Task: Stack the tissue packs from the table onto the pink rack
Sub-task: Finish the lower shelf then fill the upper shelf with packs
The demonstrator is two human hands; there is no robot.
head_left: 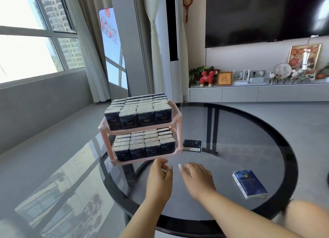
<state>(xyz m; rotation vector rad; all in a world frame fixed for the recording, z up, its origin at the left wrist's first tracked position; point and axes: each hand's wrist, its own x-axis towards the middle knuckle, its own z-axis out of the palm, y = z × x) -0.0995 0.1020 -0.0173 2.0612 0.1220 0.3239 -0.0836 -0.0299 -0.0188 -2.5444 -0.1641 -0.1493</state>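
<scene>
- Neither grip is holding anything: the left hand is hovering with loosely curled fingers just in front of the pink rack, and the right hand is reaching forward beside it, fingers relaxed and spread.
- Both tiers of the rack are looking packed with upright dark blue tissue packs, row after row.
- Two packs are lying on the glass table: a far pack just beside the rack's lower right corner, and a near pack flat to the right of the right hand, well apart from the rack.
- I am judging that the rack is nearly finished and those two are what is left.
- Squeezing another pack into such tight rows could be tipping neighbours over or nudging the light rack across the slick glass.
- Laying one loosely on top risks it sliding off.
</scene>
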